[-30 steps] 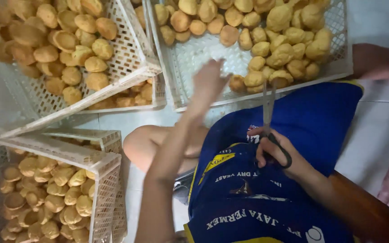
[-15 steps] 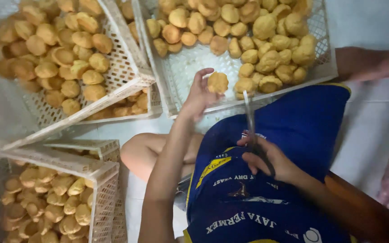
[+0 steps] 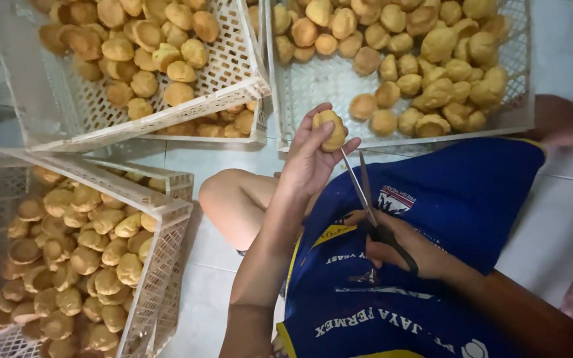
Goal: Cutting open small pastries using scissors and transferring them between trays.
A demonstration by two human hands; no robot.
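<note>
Round golden pastry puff (image 3: 331, 129) pinched in left hand (image 3: 310, 162) fingertips, held just below the near rim of the white mesh crate (image 3: 518, 79) at 1 o'clock. Right hand (image 3: 402, 245) closed through the handles of the scissors (image 3: 366, 192), blades slightly parted, tips at 6 o'clock of the puff, just beside it. Blue apron (image 3: 445, 199) over the lap. More puff-filled crates: stacked pair at 11 o'clock (image 3: 67, 119), another at 8 o'clock (image 3: 160, 265).
</note>
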